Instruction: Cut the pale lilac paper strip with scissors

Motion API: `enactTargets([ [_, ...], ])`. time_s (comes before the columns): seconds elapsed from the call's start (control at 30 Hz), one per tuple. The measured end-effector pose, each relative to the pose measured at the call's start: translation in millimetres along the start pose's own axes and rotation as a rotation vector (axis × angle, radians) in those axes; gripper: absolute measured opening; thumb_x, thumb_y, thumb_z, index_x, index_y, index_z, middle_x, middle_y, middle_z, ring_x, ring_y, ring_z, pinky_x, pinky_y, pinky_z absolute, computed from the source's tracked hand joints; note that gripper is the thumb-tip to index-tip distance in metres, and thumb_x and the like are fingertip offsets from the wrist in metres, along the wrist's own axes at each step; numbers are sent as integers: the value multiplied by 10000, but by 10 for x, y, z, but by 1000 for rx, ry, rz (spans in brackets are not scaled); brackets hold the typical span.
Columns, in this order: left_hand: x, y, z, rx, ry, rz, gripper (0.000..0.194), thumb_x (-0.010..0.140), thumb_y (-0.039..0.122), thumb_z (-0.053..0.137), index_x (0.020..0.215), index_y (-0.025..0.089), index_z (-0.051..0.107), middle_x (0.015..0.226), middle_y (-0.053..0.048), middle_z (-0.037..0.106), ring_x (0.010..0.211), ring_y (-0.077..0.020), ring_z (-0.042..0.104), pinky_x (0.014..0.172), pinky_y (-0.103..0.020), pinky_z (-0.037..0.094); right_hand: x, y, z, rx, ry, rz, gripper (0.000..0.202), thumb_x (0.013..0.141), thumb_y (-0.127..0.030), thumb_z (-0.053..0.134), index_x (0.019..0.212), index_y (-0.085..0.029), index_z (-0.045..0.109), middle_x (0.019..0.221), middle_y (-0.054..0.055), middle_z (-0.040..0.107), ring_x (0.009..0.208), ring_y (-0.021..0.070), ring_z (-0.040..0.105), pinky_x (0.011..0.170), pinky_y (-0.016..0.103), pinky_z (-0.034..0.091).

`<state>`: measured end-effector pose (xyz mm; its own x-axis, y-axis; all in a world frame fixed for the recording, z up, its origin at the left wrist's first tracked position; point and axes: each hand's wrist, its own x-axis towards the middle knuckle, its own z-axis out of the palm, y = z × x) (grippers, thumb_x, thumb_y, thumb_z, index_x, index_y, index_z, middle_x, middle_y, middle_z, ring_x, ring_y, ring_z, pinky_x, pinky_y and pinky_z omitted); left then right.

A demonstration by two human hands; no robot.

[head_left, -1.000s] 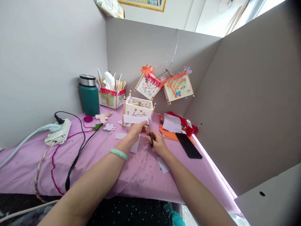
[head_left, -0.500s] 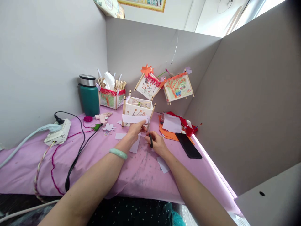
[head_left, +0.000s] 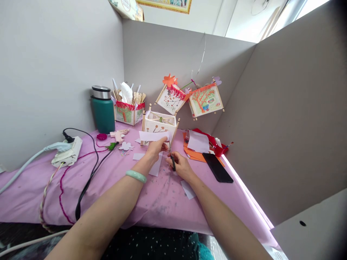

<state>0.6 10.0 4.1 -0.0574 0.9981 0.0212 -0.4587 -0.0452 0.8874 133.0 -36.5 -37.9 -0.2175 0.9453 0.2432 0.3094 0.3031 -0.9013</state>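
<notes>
Between the fingers of my left hand (head_left: 157, 147) is a pale lilac paper strip (head_left: 151, 136), held level above the table. My right hand (head_left: 179, 162) grips dark-handled scissors (head_left: 173, 162), whose blades point up at the strip's right end. Whether the blades are apart or together is too small to tell. Just behind the strip stands a white paper box with stick corners (head_left: 159, 122) and drawn flowers, its lower front partly covered. Loose paper pieces (head_left: 155, 169) lie under my hands, and another scrap (head_left: 188, 189) is by my right wrist.
At left are a green flask (head_left: 103, 113), a stick-filled box (head_left: 127, 113), a pink glue gun (head_left: 118, 135) and a power strip (head_left: 67, 151) with trailing cables. A phone (head_left: 217, 168) and orange paper (head_left: 195, 155) lie at right. Decorated boxes (head_left: 206, 100) hang behind. Grey panels surround the table.
The paper strip has shifted slightly left, and the scissors' angle at its right end differs a little. Both hands keep their hold.
</notes>
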Motion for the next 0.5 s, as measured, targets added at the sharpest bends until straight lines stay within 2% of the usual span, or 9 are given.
enactTargets([
  [0.13, 2, 5, -1, 0, 1, 9, 147, 628, 232, 687, 663, 115, 605, 560, -14, 592, 411, -78, 476, 462, -234, 404, 1, 5, 2, -16, 4, -7, 321, 771, -484, 617, 927, -210, 556, 626, -40, 544, 526, 135, 545, 533, 257, 445],
  [0.5, -38, 7, 15, 43, -33, -22, 174, 650, 258, 680, 620, 130, 566, 436, 2, 519, 401, -104, 482, 475, -238, 400, 27, 80, -8, 1, 23, -25, 317, 779, -494, 613, 928, -220, 558, 629, -42, 541, 531, 134, 536, 540, 253, 435],
])
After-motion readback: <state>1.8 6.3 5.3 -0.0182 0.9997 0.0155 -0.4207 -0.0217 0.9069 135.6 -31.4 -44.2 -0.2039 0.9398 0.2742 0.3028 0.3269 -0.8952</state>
